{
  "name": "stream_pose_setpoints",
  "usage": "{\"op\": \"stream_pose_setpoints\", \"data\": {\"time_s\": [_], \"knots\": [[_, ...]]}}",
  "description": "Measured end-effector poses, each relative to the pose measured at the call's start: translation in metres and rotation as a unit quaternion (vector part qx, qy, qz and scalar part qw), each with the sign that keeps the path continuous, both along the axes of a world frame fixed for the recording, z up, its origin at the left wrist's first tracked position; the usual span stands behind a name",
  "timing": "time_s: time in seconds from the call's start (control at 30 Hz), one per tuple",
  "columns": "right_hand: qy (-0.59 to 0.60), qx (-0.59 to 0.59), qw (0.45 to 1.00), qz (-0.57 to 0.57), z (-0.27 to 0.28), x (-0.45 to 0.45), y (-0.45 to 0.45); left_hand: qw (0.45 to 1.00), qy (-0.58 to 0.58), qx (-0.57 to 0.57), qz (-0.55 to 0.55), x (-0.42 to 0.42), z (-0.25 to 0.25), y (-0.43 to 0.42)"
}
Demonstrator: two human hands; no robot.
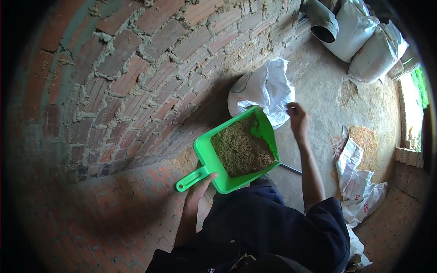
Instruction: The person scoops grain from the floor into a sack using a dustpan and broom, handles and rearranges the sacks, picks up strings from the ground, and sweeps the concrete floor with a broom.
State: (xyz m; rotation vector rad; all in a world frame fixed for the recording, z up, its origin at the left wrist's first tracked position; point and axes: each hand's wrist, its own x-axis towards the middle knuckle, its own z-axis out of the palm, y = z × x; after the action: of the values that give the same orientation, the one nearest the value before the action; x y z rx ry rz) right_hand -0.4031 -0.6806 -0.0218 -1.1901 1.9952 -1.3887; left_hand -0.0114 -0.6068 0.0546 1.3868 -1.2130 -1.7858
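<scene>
green dustpan [206, 156], brownish grains [239, 144] inside, left fingers [210, 178] clamped on it, right fingers [295, 107], hold unclear

Grey floor [321, 93], open white sack [248, 93], full sacks [374, 53], crumpled white sacks [351, 175]

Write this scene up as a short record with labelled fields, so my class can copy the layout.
Left hand: holds the green dustpan near its handle
Dustpan contents: loose, grain-like material
Right hand: beside the open white sack; contact unclear
Wall: rough brick wall
Upper right: bulging sacks
Right side: crumpled sacks with red print
</scene>
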Motion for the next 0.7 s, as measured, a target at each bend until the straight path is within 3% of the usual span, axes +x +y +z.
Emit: {"op": "stream_pose_setpoints", "data": {"time_s": [0.07, 0.1, 0.17, 0.2, 0.23, 0.27, 0.3, 0.37, 0.47, 0.57, 0.7], "knots": [[0.223, 0.025, 0.967, -0.118, -0.031, -0.045, 0.009, 1.0, 0.01, -0.003, 0.026, -0.006, 0.007, 0.001], [0.223, 0.022, 0.967, -0.119, -0.045, -0.058, 0.008, 0.999, 0.01, -0.014, 0.041, -0.01, 0.016, -0.001], [0.38, 0.13, 0.879, -0.258, -0.07, -0.068, 0.005, 0.998, 0.007, -0.026, 0.06, -0.006, 0.016, -0.002], [0.185, 0.194, 0.939, -0.217, -0.08, -0.068, -0.009, 0.998, 0.005, -0.028, 0.062, 0.0, 0.01, -0.003], [0.087, 0.253, 0.946, -0.185, -0.057, -0.049, -0.025, 0.997, -0.001, -0.033, 0.077, 0.002, 0.009, -0.004], [0.052, 0.177, 0.973, -0.137, -0.08, -0.04, -0.043, 0.995, -0.007, -0.038, 0.091, 0.002, 0.011, -0.005], [0.01, 0.198, 0.976, -0.089, -0.08, -0.024, -0.062, 0.994, -0.005, -0.063, 0.09, -0.004, 0.019, -0.01], [0.072, 0.175, 0.981, -0.053, -0.092, 0.009, -0.099, 0.993, -0.016, -0.065, 0.096, -0.009, 0.031, -0.018], [0.121, 0.262, 0.951, 0.109, -0.097, 0.028, -0.121, 0.991, -0.046, -0.079, 0.101, -0.003, 0.033, -0.023], [0.158, 0.298, 0.932, 0.136, -0.109, 0.02, -0.11, 0.986, -0.035, -0.106, 0.125, 0.005, 0.034, -0.029], [0.122, 0.246, 0.955, 0.116, -0.106, 0.007, -0.057, 0.979, -0.022, -0.063, 0.191, -0.008, 0.057, -0.043]]}}
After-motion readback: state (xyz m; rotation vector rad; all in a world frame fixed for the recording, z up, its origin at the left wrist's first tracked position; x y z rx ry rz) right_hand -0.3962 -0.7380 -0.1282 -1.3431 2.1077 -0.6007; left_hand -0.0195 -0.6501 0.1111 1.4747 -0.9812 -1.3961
